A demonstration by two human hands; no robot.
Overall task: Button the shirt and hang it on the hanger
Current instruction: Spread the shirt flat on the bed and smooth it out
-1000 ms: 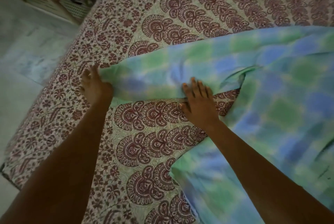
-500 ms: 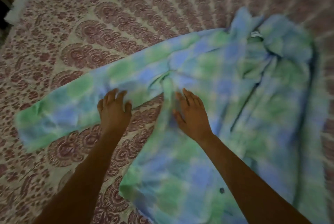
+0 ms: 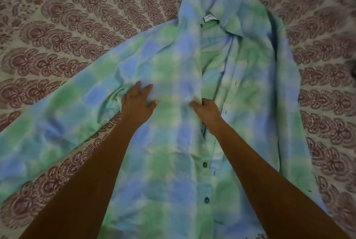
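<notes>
A blue and green checked shirt [image 3: 173,59] lies spread on the bed with its collar away from me and its front open. Dark buttons [image 3: 204,164] run down the edge of the left front panel. One sleeve [image 3: 57,115] stretches out to the left. My left hand [image 3: 137,102] lies flat on the left front panel near the armpit, fingers apart. My right hand [image 3: 205,108] is curled around the button edge of that panel at mid-chest and pinches the cloth. No hanger is in view.
The shirt rests on a bedsheet [image 3: 77,26] printed with dark red floral fans on a pale ground. A white label [image 3: 210,18] shows inside the collar. The right front panel [image 3: 260,84] lies folded open toward the right.
My view has swung right from the sleeve to the shirt's front. Both hands have moved from the sleeve onto the left front panel, and my right hand has closed on its button edge.
</notes>
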